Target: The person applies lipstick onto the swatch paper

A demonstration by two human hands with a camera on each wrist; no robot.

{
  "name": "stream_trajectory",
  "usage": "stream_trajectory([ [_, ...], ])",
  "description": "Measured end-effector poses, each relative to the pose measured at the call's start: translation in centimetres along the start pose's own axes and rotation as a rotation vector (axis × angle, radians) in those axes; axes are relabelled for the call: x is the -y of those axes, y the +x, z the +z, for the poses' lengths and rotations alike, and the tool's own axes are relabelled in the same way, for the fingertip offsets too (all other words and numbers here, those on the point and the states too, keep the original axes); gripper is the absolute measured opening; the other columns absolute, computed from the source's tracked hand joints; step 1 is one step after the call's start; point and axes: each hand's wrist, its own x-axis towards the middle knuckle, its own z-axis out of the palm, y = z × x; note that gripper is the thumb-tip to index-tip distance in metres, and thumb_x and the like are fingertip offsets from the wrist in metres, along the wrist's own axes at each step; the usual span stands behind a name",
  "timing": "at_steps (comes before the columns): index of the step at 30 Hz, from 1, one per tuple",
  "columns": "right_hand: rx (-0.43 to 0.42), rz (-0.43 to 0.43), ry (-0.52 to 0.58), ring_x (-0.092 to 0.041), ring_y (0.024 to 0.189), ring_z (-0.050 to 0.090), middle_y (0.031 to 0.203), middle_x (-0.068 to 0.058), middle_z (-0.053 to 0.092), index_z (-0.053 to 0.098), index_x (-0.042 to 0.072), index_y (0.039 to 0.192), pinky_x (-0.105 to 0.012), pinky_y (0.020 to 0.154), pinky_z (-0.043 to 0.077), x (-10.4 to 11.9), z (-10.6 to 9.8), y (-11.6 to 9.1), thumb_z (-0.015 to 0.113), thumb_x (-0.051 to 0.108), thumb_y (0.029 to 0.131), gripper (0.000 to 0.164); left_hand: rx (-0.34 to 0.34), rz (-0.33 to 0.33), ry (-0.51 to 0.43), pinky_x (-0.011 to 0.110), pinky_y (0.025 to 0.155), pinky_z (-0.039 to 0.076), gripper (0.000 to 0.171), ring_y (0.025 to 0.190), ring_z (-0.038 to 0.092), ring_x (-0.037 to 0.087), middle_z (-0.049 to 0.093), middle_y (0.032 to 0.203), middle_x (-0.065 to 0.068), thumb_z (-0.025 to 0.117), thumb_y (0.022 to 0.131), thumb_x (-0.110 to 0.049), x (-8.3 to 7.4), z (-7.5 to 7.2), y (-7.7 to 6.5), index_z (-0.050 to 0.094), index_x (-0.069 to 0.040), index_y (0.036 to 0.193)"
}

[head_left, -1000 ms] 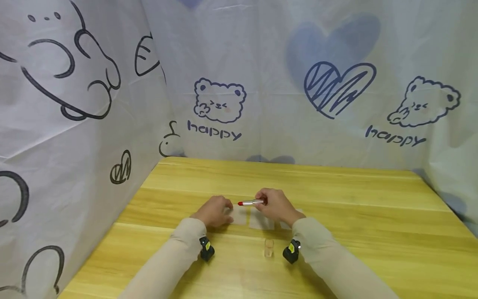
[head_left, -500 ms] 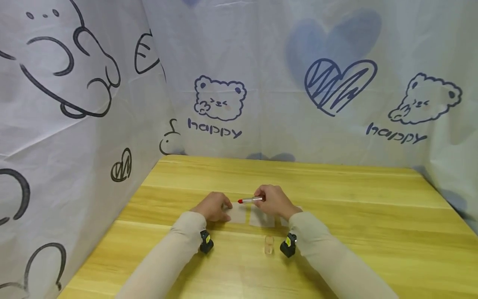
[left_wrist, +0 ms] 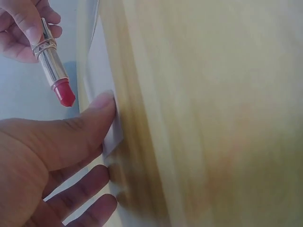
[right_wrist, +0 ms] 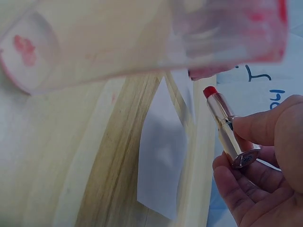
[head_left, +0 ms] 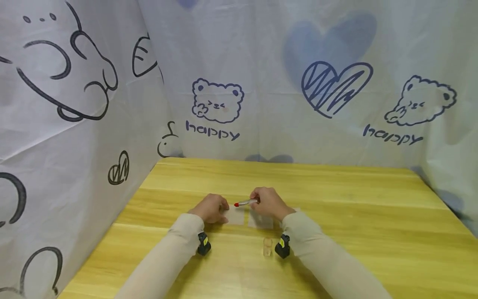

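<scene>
My right hand [head_left: 271, 203] holds a lipstick [right_wrist: 222, 118] in a metallic tube, its red tip [left_wrist: 65, 94] pointing left above the left paper square [head_left: 235, 216]. In the left wrist view, the thumb of my left hand [left_wrist: 61, 146] lies on that paper's edge, and its other fingers reach down to the table. A second paper square [head_left: 260, 221] lies below my right hand. A third paper [head_left: 297, 209] is mostly hidden behind the right wrist. Close to the right wrist camera stands a clear cap [right_wrist: 109, 42] with red smears inside.
The light wooden table [head_left: 354, 232] spans the front. White cloth walls [head_left: 276, 124] with drawn bears and hearts enclose its back and sides. Black cameras are strapped to the left wrist [head_left: 204, 243] and the right wrist [head_left: 282, 246].
My right hand has shifted slightly left with the lipstick, covering more of the third paper. The left hand stays at the left paper. The head view has moved a little.
</scene>
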Motion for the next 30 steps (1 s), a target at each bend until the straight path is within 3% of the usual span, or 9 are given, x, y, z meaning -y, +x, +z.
stream_trajectory([
  [23,-0.004,-0.018,-0.035,-0.013,0.077,0.056,0.090,-0.003,0.064,0.067,0.004,0.100,-0.032,0.070,0.050,0.27,0.82,0.89,0.068,0.012,0.091,0.011,-0.029,-0.013,-0.019,0.038,0.091,0.050,0.038,0.101,0.062,0.024,0.069,0.105,0.008,0.086,0.074,-0.020,0.63,0.00,0.43,0.072,-0.002,0.104],
  [30,-0.013,-0.024,-0.038,-0.015,0.076,0.056,0.090,-0.005,0.065,0.067,0.003,0.099,-0.034,0.069,0.049,0.90,0.76,0.85,0.068,0.010,0.090,0.011,-0.004,-0.001,-0.012,0.038,0.091,0.050,0.040,0.101,0.062,0.024,0.069,0.105,0.008,0.086,0.074,-0.021,0.61,-0.30,0.35,0.072,-0.003,0.107],
])
